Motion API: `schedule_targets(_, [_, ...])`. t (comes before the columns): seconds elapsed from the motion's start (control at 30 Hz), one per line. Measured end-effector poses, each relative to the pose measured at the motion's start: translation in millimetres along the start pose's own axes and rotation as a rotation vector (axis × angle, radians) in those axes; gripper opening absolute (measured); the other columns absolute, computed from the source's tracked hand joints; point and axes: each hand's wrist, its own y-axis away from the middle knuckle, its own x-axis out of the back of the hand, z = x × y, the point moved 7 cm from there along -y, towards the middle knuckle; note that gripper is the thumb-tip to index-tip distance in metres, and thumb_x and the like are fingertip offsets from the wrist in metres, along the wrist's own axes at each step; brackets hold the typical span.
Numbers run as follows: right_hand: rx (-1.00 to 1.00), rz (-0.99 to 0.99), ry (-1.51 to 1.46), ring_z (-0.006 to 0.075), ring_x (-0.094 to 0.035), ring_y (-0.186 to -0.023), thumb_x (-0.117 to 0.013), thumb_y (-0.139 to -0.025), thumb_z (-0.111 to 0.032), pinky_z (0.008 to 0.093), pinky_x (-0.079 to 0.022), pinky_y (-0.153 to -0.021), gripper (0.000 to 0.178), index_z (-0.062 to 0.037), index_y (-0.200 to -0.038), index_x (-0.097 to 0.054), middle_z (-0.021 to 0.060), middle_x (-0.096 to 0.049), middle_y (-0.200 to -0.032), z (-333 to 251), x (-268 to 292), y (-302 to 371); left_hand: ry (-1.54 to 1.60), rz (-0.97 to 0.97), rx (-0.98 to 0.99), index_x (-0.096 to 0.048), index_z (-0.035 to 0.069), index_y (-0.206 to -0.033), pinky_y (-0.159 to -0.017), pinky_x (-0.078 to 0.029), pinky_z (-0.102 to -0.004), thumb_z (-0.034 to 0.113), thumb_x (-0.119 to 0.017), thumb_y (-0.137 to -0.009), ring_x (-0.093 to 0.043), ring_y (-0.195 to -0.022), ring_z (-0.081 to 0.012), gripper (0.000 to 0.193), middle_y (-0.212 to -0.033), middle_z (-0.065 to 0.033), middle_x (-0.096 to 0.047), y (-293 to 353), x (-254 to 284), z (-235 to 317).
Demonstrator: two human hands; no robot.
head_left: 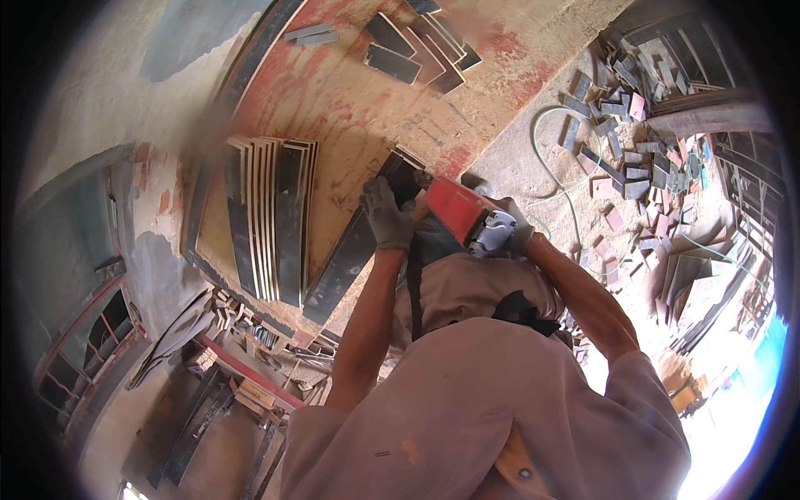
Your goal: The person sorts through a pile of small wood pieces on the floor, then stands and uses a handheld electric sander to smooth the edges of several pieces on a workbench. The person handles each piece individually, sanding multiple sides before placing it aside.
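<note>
My right hand [518, 227], in a grey glove, grips a red power tool [454, 208] with a silver metal housing at its near end. The tool's far tip lies over the end of a long dark board [343, 260] on the worktable [346, 125]. Its exact kind and its underside are hidden from above. My left hand [386, 218], gloved as well, rests flat on that board with its fingers stretched out, just left of the tool. Left of the board lies a row of long dark-faced boards [267, 217] with pale edges.
Short dark offcuts [393, 62] and thin grey strips [312, 35] lie at the table's far side. Past its right edge, many small offcuts [637, 171] litter the floor, where a pale hose or cord [537, 150] curls. A wall [158, 200] stands to the left.
</note>
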Motion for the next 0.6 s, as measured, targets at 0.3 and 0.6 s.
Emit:
schedule_targets(0.3, [-0.017,-0.017,-0.260,0.0091,-0.062,-0.110,-0.065,-0.093,-0.005,0.0281,-0.053,-0.096,0.056,-0.0019,-0.147,-0.049,0.0034,-0.066,-0.130,1.3,-7.7,-13.7,0.004,0.057,-0.005,-0.041,-0.003,-0.148,-0.122,-0.024,-0.0541,0.023,-0.082,-0.074,-0.036,-0.145,-0.0438,0.088,-0.151,-0.0268,-0.044,2.5,1.8,-2.8])
schedule_targets(0.6, [-0.166,-0.015,-0.818,0.0206,-0.062,-0.117,-0.032,-0.107,-0.032,0.0370,-0.046,-0.108,0.050,-0.0087,-0.148,-0.048,0.0084,-0.063,-0.138,68.4,14.9,-13.8,0.065,0.084,-0.025,-0.043,-0.004,-0.147,-0.121,-0.025,-0.0539,0.022,-0.083,-0.073,-0.035,-0.146,-0.0442,0.088,-0.153,-0.0272,-0.042,-1.4,8.5,5.9])
